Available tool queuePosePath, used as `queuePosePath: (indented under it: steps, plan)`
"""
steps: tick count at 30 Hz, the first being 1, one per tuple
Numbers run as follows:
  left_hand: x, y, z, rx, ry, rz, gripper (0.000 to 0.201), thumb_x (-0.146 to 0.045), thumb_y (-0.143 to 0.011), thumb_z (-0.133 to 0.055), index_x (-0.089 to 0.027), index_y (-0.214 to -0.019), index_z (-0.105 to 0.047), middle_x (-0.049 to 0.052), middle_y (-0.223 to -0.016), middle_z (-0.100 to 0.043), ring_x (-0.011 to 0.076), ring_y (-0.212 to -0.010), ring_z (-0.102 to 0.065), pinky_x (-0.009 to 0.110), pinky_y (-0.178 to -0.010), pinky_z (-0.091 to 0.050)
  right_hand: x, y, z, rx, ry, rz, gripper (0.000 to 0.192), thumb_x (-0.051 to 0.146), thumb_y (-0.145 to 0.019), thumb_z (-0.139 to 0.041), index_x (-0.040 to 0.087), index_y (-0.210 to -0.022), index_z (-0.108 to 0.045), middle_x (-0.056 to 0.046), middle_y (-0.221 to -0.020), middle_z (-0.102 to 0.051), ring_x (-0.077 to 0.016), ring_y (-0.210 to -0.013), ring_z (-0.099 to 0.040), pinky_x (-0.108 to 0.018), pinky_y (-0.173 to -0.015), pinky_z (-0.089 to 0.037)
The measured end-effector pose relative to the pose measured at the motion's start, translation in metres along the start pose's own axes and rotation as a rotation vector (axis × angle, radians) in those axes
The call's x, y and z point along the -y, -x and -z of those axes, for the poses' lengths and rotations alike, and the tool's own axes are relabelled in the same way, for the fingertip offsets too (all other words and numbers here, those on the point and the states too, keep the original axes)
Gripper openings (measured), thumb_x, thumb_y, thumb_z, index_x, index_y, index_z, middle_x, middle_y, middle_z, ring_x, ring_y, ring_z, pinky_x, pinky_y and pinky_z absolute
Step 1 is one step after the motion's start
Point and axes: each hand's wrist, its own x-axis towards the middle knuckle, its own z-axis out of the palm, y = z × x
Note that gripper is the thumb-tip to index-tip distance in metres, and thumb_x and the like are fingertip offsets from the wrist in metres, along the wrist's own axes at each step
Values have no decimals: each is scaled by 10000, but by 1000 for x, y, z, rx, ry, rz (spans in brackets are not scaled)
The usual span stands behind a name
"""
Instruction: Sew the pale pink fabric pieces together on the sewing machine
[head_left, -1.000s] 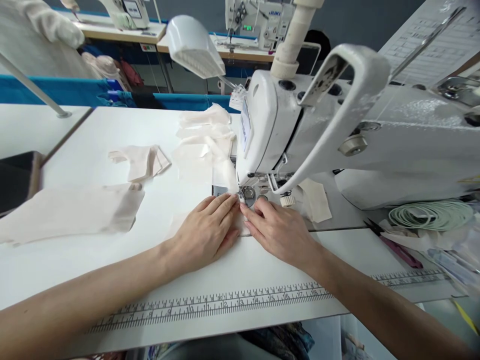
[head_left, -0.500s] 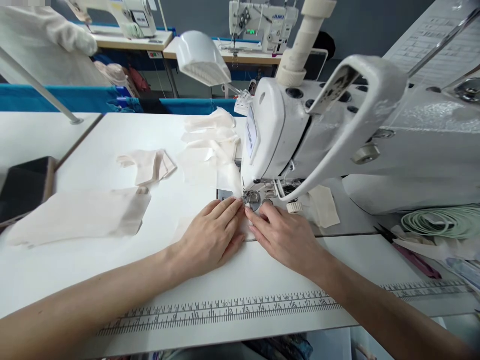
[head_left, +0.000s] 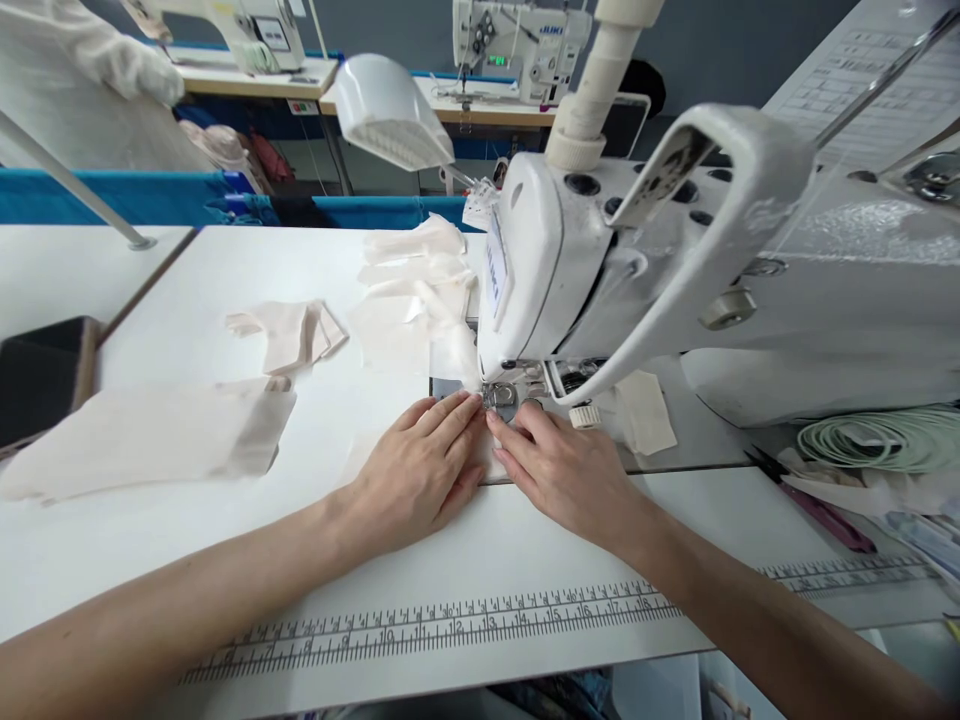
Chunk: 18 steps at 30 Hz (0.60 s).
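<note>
So we're in a sewing workshop, more machines on benches at the back, and in the head view we've got a white tabletop [head_left: 187,290] with a printed ruler strip [head_left: 450,625] along its near edge.

Our left hand [head_left: 416,475] lies flat, fingers stretched out and pressing down a small pale cream fabric piece [head_left: 491,462] right in front of the metal presser foot [head_left: 501,397] of the big white sewing machine [head_left: 600,260]. Our right hand [head_left: 562,470] is also spread flat on it, nothing pinched, fingertips just beside the foot.

Risk as we see it: those fingertips sit really close to the needle area, so one slip forward could nick them. Uneven pressure between our hands could also skew the seam.

Other cream fabric pieces [head_left: 150,430] sit toward the left edge.
</note>
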Motion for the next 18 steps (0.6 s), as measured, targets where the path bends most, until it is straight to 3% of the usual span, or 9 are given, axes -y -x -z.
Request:
queuePosePath:
  steps: [5,8,11,18]
  plan:
    - [1,-1,1,-11,-3,-2,435,-297,-977,-395,-7,-1246,-576,193,-1370,-552,316,-1298,-503,474,-1028,-482,-6,3,-4,-70,-79,-15,352,316,-1010,-410,186,-1216,-664,-42,-900,-693,-92,-569,-539,-246,-468,-300]
    - [1,-1,1,-17,-16,-7,459,-313,-981,-399,12,-1260,-564,200,-1362,-557,319,-1284,-516,469,-1016,-492,-21,5,-13,-157,-164,-83,371,322,-1016,-408,145,-975,-731,-25,-736,-674,-85,-518,-504,-240,-475,-303]
    - [2,-1,2,-8,-9,-5,467,-321,-981,-404,4,-1283,-551,202,-1370,-549,317,-1290,-512,470,-1019,-489,-41,3,-21,-215,-189,-197,402,343,-997,-448,144,-759,-704,-33,-665,-659,-103,-520,-509,-247,-500,-324]
    - [2,-1,2,-4,-3,-3,457,-307,-984,-383,-12,-1284,-560,187,-1367,-557,310,-1274,-527,464,-1011,-491,-53,-2,-24,-212,-176,-250,361,353,-966,-489,177,-704,-665,-27,-648,-669,-132,-577,-578,-246,-503,-319]
